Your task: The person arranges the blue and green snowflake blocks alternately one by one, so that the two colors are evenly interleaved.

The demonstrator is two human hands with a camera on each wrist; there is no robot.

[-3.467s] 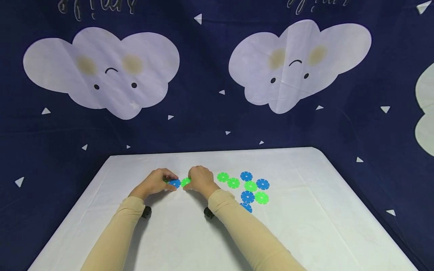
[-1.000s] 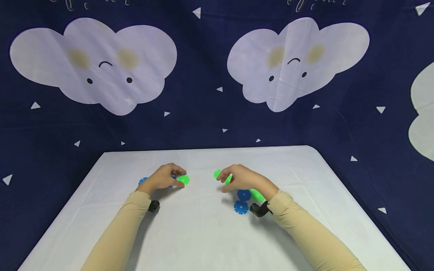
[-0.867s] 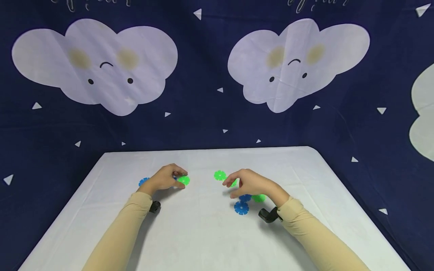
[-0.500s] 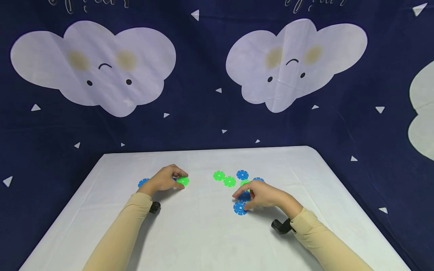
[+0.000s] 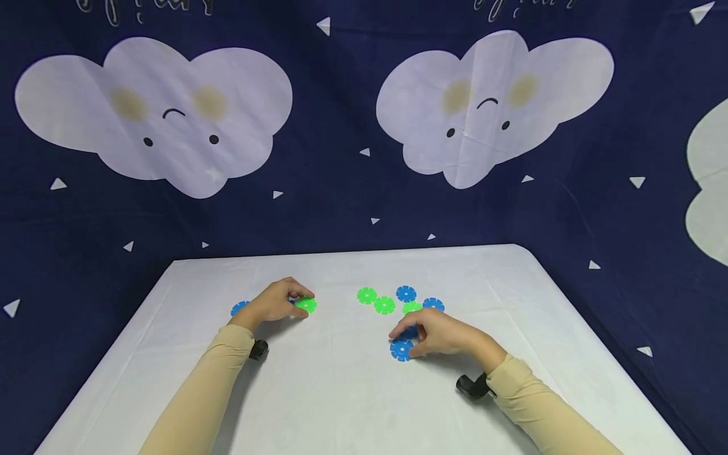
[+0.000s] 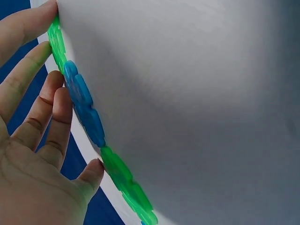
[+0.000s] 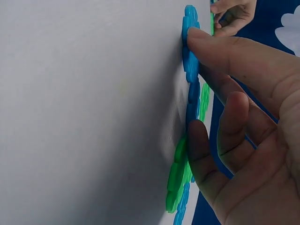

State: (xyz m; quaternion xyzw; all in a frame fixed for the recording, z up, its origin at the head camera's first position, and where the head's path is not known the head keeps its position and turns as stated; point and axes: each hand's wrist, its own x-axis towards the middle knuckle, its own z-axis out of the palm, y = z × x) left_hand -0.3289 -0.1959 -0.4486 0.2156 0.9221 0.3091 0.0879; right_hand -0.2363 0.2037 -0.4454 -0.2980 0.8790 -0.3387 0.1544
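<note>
Blue disc (image 5: 400, 351) is apparently joining the work: right hand (image 5: 445, 333) is newly pinching it, left hand (image 5: 275, 302) holding green disc (image 5: 307, 306).

free tabletop (image 5: 341, 392) between sleeves (image 5: 199, 385), discs (image 5: 379, 306) beyond

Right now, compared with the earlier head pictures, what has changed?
The right hand let go of the green disc and moved right and closer to the person, to the nearest blue disc, which it seems to pinch. The left hand now holds that green disc. The two loose green discs stayed put.
</note>
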